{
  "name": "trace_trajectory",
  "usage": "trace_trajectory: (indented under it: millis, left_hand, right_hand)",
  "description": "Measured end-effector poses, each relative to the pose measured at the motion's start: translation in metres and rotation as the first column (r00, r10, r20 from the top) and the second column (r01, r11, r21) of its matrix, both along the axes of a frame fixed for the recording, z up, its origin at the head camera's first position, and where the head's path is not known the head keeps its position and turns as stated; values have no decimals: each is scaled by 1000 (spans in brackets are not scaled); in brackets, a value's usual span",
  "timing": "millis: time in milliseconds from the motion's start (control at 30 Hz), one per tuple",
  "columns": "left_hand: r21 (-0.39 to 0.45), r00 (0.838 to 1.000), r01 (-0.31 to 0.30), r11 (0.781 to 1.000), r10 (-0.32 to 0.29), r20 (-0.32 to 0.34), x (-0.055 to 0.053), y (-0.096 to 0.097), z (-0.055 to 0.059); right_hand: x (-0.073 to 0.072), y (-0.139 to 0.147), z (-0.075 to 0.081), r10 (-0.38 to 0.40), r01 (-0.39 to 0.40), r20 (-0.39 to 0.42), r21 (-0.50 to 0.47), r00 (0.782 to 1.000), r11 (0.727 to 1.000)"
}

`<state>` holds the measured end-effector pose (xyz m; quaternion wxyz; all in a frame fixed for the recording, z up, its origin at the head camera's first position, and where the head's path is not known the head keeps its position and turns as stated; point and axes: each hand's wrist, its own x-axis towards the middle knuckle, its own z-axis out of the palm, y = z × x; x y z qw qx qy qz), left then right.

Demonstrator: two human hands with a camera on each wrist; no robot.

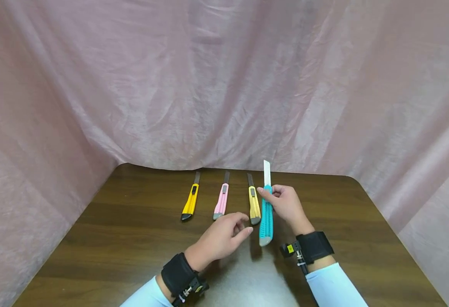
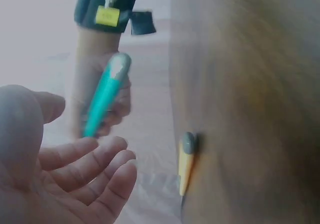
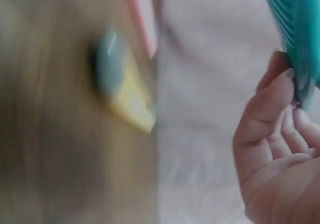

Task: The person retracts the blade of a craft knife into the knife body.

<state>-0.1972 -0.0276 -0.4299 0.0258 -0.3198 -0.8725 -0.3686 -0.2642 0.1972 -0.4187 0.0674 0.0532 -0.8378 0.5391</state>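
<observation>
My right hand (image 1: 287, 204) pinches a teal utility knife (image 1: 266, 217) near its blade end and holds it raised over the table, its pale blade pointing away from me. In the right wrist view, the thumb and fingers of the right hand (image 3: 280, 149) close on the teal handle (image 3: 295, 28). My left hand (image 1: 224, 234) hovers to the left of that knife with loosely bent fingers and nothing in its grasp. The left wrist view shows the left hand (image 2: 75, 174) apart from the knife. Closest to both hands lies a pale yellow utility knife (image 1: 254, 204).
A pink utility knife (image 1: 221, 200) and a deeper yellow one with a black end (image 1: 190, 200) lie to the left, blades extended toward the far edge. The brown wooden table (image 1: 132, 238) meets a pink curtain (image 1: 170, 106) at the back and sides.
</observation>
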Motion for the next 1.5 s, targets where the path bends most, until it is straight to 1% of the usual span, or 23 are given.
trace_trajectory:
  millis: [100,167,233,300,333,400,433,467,500,567,633,667,700,733,800,867,967,1033,1100,1267,1333,1500]
  left_hand:
    - [55,997,-37,998,33,73,-2,2,4]
    - [81,994,-41,996,32,108,-2,3,5]
    - [112,992,-11,994,-3,126,-1,2,5]
    - [133,990,45,990,-62,127,0,0,5]
    - [145,987,76,986,-95,130,1,-1,5]
    - [185,974,138,973,-168,154,3,-2,5]
    - [210,963,165,964,-203,175,4,-3,5]
    - [240,950,189,952,-239,202,5,-4,5]
    - [275,933,211,938,-277,230,6,-4,5]
    - [361,887,244,900,-357,291,8,-4,6]
    - [438,844,259,861,-422,331,10,-4,7]
    - [470,827,262,843,-447,341,11,-4,8]
    - [498,813,266,825,-470,345,13,-4,9]
    - [521,802,266,811,-486,347,14,-3,11]
    - [552,792,275,787,-511,335,18,-4,16]
    - [577,787,288,764,-532,312,22,-4,21]
    - [592,795,318,741,-548,259,25,-6,28]
    - [595,802,332,731,-552,230,26,-6,29]
    - [602,805,347,719,-558,203,26,-6,30]
    - [635,791,363,682,-585,177,24,-5,26]
    - [638,794,360,681,-583,174,23,-4,24]
    - [631,815,350,692,-557,160,21,-4,24]
  right_hand:
    - [27,-24,24,39,-46,-117,-63,992,997]
    - [40,-35,37,62,-76,-180,-73,982,994]
    - [52,-43,49,84,-102,-220,-72,972,992]
    - [56,-46,52,98,-121,-265,-70,959,990]
    - [58,-47,53,101,-124,-286,-66,953,990]
    - [63,-49,57,95,-123,-324,-66,941,990]
    - [65,-50,59,90,-120,-342,-69,935,990]
    - [67,-51,61,85,-117,-357,-70,930,991]
    - [69,-52,63,80,-113,-368,-70,926,991]
    - [73,-54,67,78,-114,-384,-73,920,991]
    - [76,-55,70,77,-118,-390,-83,918,990]
    - [77,-56,71,80,-124,-394,-89,916,988]
    - [78,-56,73,85,-132,-399,-93,913,987]
    - [79,-56,74,92,-143,-405,-97,910,985]
    - [81,-56,76,103,-160,-414,-106,904,981]
    - [83,-57,78,124,-188,-419,-113,899,976]
    - [82,-58,78,141,-207,-423,-115,895,971]
    - [82,-59,78,142,-211,-427,-119,893,970]
    - [82,-59,78,135,-207,-433,-123,891,971]
    - [82,-59,77,122,-194,-437,-124,891,973]
    - [82,-59,78,122,-192,-431,-122,894,974]
    - [81,-55,81,148,-212,-386,-130,911,968]
